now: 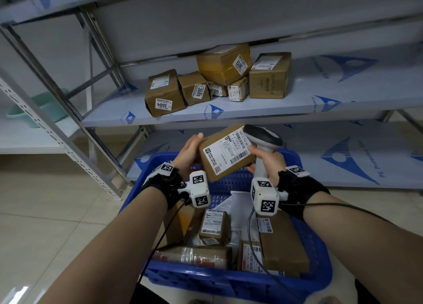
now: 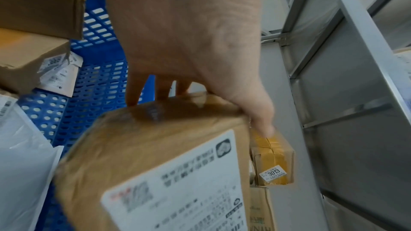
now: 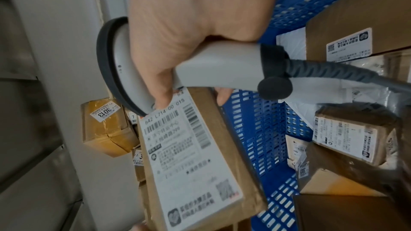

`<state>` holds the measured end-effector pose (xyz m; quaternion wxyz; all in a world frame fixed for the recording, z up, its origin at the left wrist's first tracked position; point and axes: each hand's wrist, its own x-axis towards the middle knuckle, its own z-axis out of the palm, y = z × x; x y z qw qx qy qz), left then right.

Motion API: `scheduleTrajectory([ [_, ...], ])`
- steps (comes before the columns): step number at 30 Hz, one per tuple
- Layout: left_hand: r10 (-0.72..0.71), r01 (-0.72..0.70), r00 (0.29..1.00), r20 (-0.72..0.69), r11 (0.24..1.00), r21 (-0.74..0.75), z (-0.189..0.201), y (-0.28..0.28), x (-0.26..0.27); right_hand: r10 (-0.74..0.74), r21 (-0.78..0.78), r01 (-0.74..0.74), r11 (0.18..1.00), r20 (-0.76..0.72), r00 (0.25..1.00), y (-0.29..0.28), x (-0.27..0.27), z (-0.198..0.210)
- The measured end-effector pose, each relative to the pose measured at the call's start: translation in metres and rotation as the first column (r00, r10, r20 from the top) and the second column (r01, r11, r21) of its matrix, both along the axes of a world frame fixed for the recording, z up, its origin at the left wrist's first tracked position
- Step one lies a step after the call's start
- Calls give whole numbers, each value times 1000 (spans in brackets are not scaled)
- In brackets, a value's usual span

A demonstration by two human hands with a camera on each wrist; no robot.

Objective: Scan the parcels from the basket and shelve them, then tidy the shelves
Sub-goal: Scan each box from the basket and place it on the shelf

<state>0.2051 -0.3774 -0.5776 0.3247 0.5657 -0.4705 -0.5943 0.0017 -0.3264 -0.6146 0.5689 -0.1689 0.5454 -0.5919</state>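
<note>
A flat brown parcel [image 1: 225, 152] [image 2: 155, 164] [image 3: 191, 155] with a white shipping label is held tilted above the blue basket [image 1: 229, 281]. My left hand [image 1: 190, 150] [image 2: 189, 41] grips its left edge, thumb on top and fingers beneath. My right hand [image 1: 266, 159] [image 3: 189, 24] is curled round the handle of a grey barcode scanner [image 1: 263, 136] [image 3: 213, 66]. Its thumb lies on the label's top corner. The scanner's head sits over the parcel's far right corner. Several labelled parcels [image 1: 219, 75] stand on the middle shelf [image 1: 320, 97] ahead.
Several more parcels [image 1: 215, 228] lie in the basket, with the scanner's cable [image 1: 258, 258] trailing over them. A slanted shelf upright [image 1: 57, 139] stands to the left, and a green tub [image 1: 39, 109] sits on the neighbouring shelf. Tiled floor lies at lower left.
</note>
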Motion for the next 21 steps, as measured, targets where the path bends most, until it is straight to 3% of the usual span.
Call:
scheduleTrajectory([
  [2,-94,98,987,128,995,-31,1,0,2,-12,-4,12,1000,-7,1000,-1,0,-1],
  [5,-249,239,925,286,969,70,-2,-3,7,-10,-2,10,1000,-16,1000,-3,0,0],
  [9,-396,328,881,259,905,271,-6,1,6,7,2,-7,1000,-21,1000,-4,0,-1],
  [13,-455,364,838,302,877,312,-5,9,-2,14,8,-14,1000,-23,1000,-4,5,1],
  [16,-349,292,851,391,935,201,-13,6,3,23,11,-22,1000,-58,998,-4,7,2],
  [21,-79,64,924,375,997,51,-29,1,16,168,-6,-170,985,-132,977,11,14,6],
])
